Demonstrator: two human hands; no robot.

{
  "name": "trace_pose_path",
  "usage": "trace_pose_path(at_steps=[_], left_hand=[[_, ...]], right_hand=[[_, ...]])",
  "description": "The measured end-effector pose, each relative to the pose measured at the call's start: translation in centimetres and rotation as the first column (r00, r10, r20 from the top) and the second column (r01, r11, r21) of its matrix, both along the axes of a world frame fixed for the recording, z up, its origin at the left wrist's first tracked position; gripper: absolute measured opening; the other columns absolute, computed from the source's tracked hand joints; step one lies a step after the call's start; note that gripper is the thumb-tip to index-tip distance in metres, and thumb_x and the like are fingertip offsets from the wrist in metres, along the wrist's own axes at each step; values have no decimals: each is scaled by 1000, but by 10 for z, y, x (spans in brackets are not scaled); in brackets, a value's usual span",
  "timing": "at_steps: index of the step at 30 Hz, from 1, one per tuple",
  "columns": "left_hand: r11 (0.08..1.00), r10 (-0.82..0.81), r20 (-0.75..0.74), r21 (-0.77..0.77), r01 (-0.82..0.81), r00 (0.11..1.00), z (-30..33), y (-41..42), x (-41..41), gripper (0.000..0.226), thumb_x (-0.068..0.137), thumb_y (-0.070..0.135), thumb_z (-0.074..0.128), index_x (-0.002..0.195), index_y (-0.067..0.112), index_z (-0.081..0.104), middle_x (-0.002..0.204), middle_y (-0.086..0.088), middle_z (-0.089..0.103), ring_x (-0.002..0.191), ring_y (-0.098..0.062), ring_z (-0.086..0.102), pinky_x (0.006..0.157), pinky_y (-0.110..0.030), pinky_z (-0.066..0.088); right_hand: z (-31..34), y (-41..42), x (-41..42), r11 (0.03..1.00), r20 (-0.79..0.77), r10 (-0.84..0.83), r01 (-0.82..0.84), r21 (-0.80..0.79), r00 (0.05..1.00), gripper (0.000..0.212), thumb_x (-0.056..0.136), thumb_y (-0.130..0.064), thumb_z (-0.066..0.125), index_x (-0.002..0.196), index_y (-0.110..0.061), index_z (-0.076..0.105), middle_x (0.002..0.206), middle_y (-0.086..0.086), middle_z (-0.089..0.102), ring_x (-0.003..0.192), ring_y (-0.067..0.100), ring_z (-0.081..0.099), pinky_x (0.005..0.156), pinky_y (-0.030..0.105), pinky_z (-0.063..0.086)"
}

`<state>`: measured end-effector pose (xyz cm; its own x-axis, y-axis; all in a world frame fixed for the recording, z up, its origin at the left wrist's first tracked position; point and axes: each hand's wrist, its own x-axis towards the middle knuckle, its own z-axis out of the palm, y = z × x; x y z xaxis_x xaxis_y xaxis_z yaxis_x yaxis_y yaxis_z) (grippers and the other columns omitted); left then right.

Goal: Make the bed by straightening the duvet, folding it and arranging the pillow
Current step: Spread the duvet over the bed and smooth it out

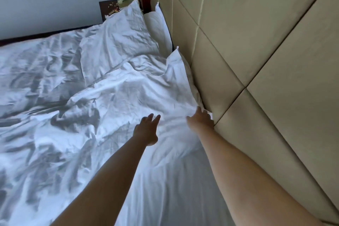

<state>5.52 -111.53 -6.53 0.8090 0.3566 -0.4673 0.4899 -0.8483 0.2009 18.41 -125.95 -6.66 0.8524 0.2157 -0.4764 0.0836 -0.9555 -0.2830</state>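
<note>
Reaching over the bed: left hand (146,128) flat, fingers straight, on the crumpled duvet (113,97); right hand (200,118) apparently pinching its edge beside the padded headboard (256,42). Pillow (119,36) beyond.

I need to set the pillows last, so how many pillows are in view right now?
3. One large pillow lies flat near the nightstand, one stands against the headboard beside it, and one is under the duvet by the right hand. More may be hidden.
</note>
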Motion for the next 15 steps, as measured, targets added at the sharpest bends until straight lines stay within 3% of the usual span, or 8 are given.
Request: trace_pose_path(at_steps=[5, 15], left_hand=[[999, -1, 1, 46, 1, 1000, 13, 2, -34, 81, 86, 5, 48, 153, 26, 8, 161, -2, 4, 147, -22, 6, 115, -42, 26], [992, -31, 62, 127, 23, 998, 49, 19, -123, 71, 88, 13, 51, 151, 25, 19, 158, -3, 13, 145, -22, 11, 112, -41, 28]], right_hand=[[6, 11, -45, 983, -82, 174, -168, 77, 981, 69, 97, -45, 41, 153, -16, 13, 152, 9, 30, 136, 28, 34, 106, 40, 37], [53, 31, -137, 963, -44, 251, -244, 115, 967, 63, 94, -42, 44, 148, -15, 27, 145, 7, 40, 128, 26, 44, 99, 38, 44]])
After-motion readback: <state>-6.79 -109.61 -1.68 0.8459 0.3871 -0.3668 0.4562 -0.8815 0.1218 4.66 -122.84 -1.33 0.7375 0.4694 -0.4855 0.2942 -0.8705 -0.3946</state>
